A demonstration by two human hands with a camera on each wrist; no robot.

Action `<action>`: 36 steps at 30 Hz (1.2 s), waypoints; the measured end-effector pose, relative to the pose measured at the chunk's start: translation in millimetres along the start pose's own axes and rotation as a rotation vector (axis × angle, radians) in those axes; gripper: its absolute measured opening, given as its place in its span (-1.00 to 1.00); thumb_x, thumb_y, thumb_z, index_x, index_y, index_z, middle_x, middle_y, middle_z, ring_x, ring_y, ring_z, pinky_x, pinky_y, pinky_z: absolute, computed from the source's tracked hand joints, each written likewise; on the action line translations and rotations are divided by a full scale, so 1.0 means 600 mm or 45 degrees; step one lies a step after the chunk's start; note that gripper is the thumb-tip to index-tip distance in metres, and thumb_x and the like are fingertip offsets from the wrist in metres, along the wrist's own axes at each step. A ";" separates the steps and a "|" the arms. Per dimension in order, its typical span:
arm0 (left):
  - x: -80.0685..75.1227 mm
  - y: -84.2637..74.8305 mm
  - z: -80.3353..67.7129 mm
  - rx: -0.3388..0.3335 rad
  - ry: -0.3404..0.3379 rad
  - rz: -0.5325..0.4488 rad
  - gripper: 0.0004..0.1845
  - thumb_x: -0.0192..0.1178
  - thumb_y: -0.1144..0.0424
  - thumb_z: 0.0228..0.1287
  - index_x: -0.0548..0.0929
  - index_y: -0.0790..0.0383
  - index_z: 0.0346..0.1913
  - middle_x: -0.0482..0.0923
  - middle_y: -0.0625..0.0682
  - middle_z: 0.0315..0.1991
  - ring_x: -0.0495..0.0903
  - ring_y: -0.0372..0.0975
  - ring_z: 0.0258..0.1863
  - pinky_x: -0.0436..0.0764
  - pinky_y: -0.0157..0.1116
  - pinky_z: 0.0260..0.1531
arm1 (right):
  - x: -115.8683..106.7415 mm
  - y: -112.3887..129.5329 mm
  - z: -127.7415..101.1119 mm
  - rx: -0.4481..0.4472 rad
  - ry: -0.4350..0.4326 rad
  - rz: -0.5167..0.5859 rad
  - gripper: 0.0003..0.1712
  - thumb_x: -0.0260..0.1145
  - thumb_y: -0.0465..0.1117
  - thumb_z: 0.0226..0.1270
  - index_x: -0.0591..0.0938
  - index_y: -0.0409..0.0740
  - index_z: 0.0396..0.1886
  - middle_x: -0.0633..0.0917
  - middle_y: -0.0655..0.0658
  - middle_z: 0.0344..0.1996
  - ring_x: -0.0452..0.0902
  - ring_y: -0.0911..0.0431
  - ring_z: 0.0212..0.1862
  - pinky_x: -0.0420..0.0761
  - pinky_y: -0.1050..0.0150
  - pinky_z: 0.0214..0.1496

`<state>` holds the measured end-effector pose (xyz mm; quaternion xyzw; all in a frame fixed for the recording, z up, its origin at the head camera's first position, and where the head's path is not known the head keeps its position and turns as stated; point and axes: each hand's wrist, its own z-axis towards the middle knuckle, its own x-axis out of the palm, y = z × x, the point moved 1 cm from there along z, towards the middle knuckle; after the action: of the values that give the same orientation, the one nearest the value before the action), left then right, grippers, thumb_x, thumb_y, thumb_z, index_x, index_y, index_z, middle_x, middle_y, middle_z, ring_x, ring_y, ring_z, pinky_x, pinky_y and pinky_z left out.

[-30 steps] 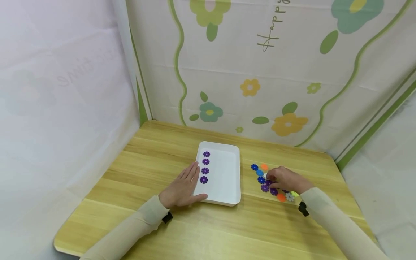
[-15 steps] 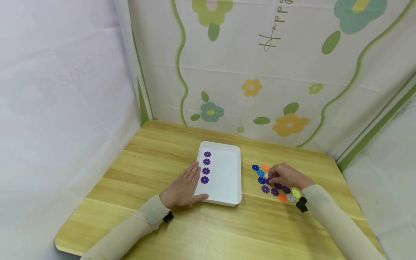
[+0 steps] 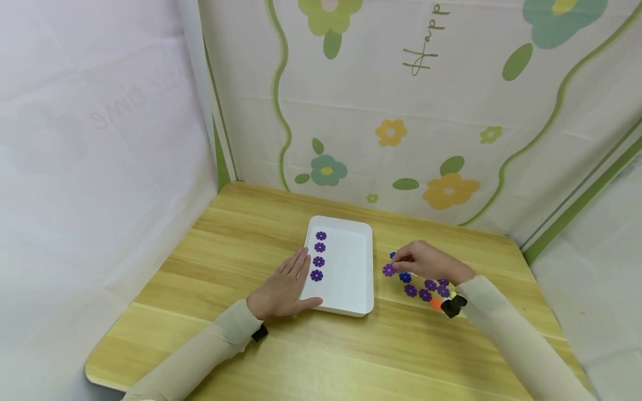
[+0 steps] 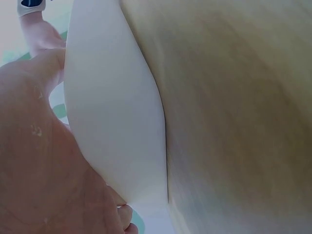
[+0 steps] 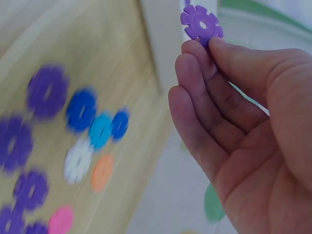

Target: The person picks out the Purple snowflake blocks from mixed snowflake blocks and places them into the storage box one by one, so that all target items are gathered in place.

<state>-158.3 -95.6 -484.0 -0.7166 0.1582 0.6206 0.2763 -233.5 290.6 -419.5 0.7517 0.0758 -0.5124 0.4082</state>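
Observation:
My right hand (image 3: 426, 262) pinches a purple notched plastic disc (image 5: 202, 24) by its rim between thumb and fingertips, above the left side of a group of loose discs. In the head view that purple disc sits between the group and the white tray (image 3: 346, 305). Several purple discs (image 3: 319, 261) lie in a column along the left side of the tray floor. My left hand (image 3: 283, 287) rests with straight fingers along the tray's left rim, its thumb near the front corner. In the left wrist view the palm lies against the tray's outer wall (image 4: 114, 107).
Loose discs lie right of the tray: several purple ones, dark blue discs (image 5: 82, 109), a light blue disc (image 5: 101, 130), a white disc (image 5: 78, 160), an orange disc (image 5: 102, 173) and a pink disc (image 5: 61, 220). A flowered curtain (image 3: 351, 128) hangs behind the wooden table (image 3: 241, 223).
My right hand has picked a purple disc out of the group, lifted it and moved left toward the tray. The left hand keeps its place on the tray rim.

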 end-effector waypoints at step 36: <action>-0.005 -0.006 -0.002 -0.017 -0.001 0.026 0.18 -0.15 -0.52 0.48 -0.05 0.49 0.67 -0.23 0.35 0.73 -0.19 0.14 0.75 0.04 0.06 0.71 | 0.180 0.169 0.169 -0.010 0.004 0.200 -0.84 0.39 -0.21 0.50 0.88 -0.12 -0.20 0.87 0.04 -0.36 0.62 0.33 -0.42 0.65 0.45 -0.28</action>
<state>-156.0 -93.9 -480.3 -0.7165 0.1612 0.6247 0.2654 -201.3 121.2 -469.5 0.7546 0.0192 -0.4773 0.4499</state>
